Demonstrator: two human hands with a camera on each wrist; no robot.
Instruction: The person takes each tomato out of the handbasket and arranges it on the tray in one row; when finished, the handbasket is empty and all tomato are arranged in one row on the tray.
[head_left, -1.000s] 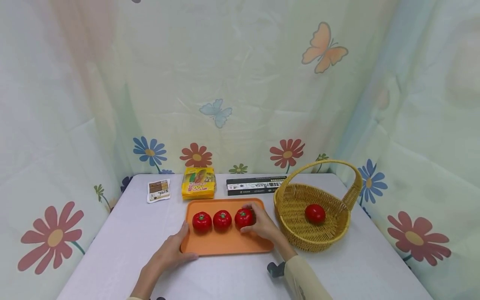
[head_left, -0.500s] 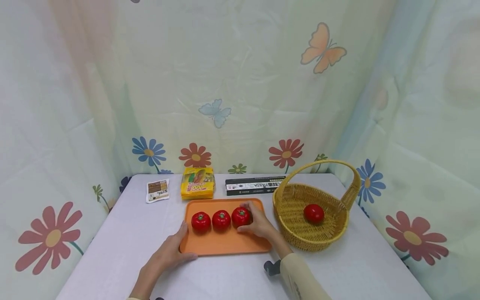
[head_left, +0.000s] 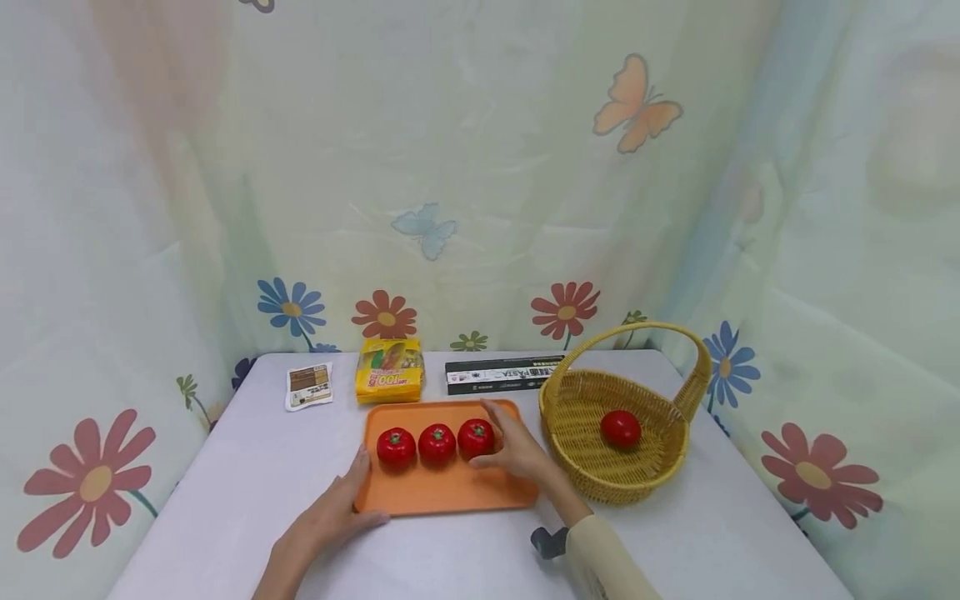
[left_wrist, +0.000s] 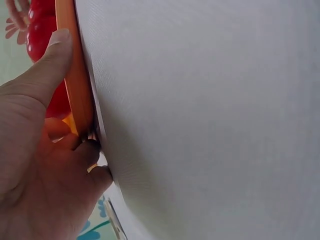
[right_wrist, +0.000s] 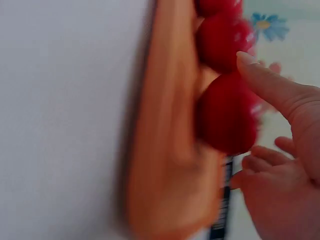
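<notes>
An orange tray (head_left: 442, 497) carries a row of three red tomatoes with green tops: left (head_left: 396, 449), middle (head_left: 437, 445) and right (head_left: 473, 436). My left hand (head_left: 333, 512) grips the tray's front left corner; the left wrist view shows the thumb (left_wrist: 57, 57) along its rim and other fingers against another side. Around the right tomato my right hand (head_left: 521, 452) is spread, thumb and fingers apart. In the right wrist view that tomato (right_wrist: 227, 115) rests on the tray, the thumb tip (right_wrist: 247, 60) close to its upper side; whether they touch I cannot tell.
Right of the tray stands a yellow wicker basket (head_left: 615, 493) with a tall handle, one red tomato (head_left: 620, 429) inside. Behind the tray lie a yellow packet (head_left: 389, 372), a black-and-white pasta box (head_left: 501, 375) and a small white-and-brown sachet (head_left: 309, 387). Flowered curtains enclose the white table (head_left: 240, 500).
The right tomato has shifted slightly left, closer to the middle one, with my right hand. The right fingers have since spread from it. My left hand stays at the tray corner.
</notes>
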